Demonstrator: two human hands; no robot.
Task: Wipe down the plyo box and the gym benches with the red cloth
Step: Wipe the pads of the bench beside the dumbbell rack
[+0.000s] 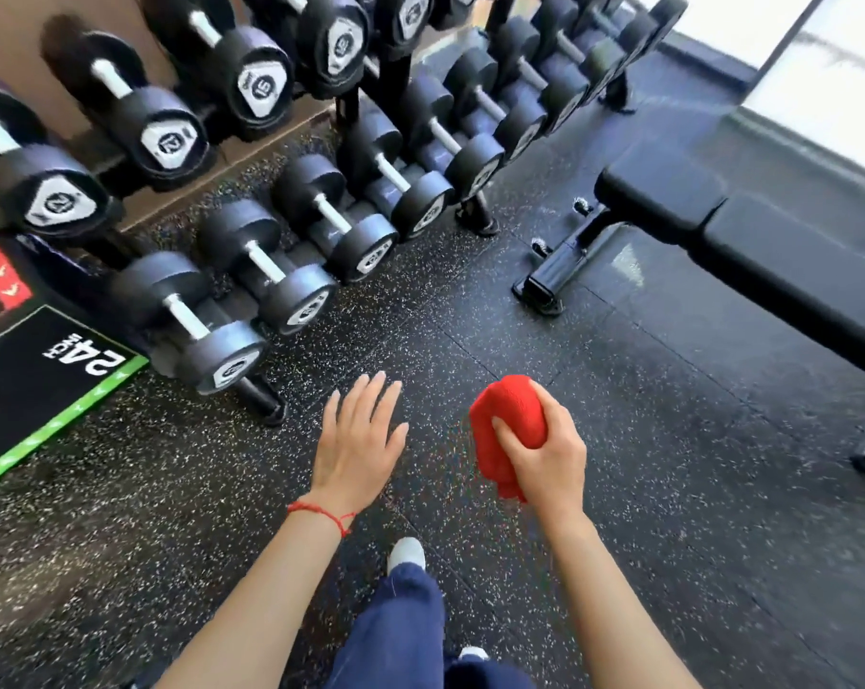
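My right hand (545, 450) grips the bunched red cloth (507, 415) in the air over the speckled floor, low in the middle of the view. To its left my left hand (358, 440) is held out flat with straight fingers and holds nothing. The black plyo box (28, 385), green-edged and marked 24, lies at the left edge, well away from both hands. A black padded gym bench (748, 241) stands at the right, beyond the cloth.
A two-tier rack of black dumbbells (271, 251) runs from the left to the top centre, its feet on the floor near the box. The bench's base foot (540, 290) sticks out toward the rack. My legs and white shoe (406, 552) are below.
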